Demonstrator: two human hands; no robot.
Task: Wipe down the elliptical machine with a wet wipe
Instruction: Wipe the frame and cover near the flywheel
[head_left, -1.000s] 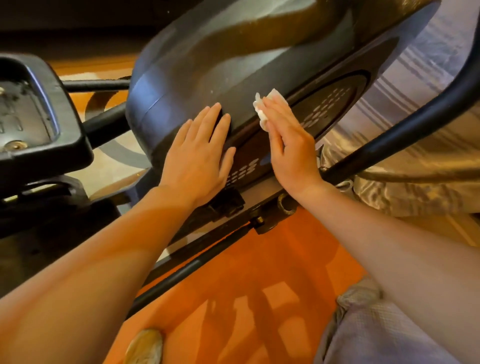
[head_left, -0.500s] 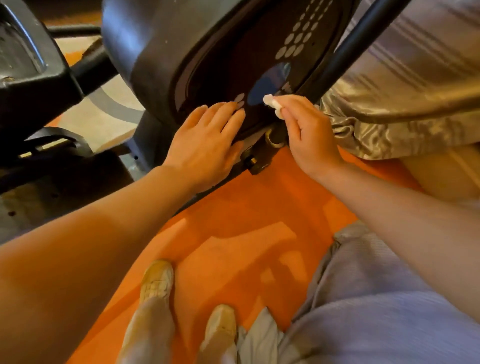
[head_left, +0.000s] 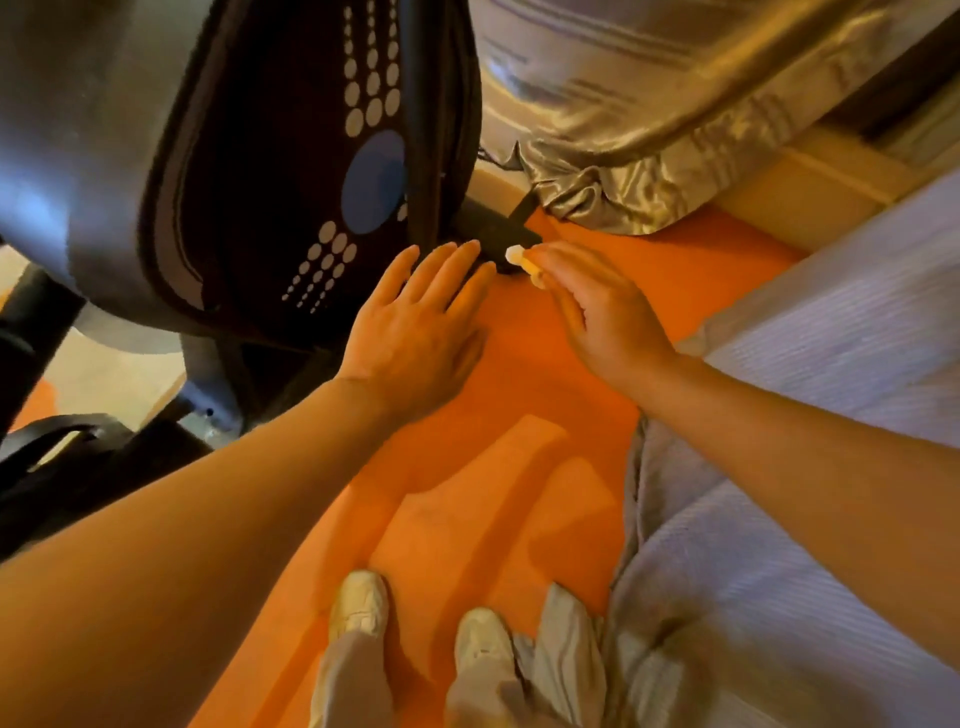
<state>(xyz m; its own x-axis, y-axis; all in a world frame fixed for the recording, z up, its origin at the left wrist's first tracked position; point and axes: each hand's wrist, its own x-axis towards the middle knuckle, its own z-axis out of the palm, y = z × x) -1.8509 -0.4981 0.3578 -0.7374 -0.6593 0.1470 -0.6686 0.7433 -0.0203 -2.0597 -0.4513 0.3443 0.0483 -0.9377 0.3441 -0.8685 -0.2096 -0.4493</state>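
Orange floor (head_left: 519, 519) under the elliptical machine (head_left: 156, 156); left hand (head_left: 415, 338) fingers spread, right hand (head_left: 602, 317) fingers pinching wet wipe (head_left: 519, 257).

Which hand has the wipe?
The right hand has it: the white wet wipe pokes out at its fingertips by the machine's base. The left hand lies flat, fingers straight, holding nothing.

A single wide-angle view from a camera on the person's head, looking steeply down and forward. It sits close above both forearms, with the elliptical machine (head_left: 171, 156) at upper left, the orange floor (head_left: 467, 509) straight below, and the shoes (head_left: 363, 603) at the bottom edge.
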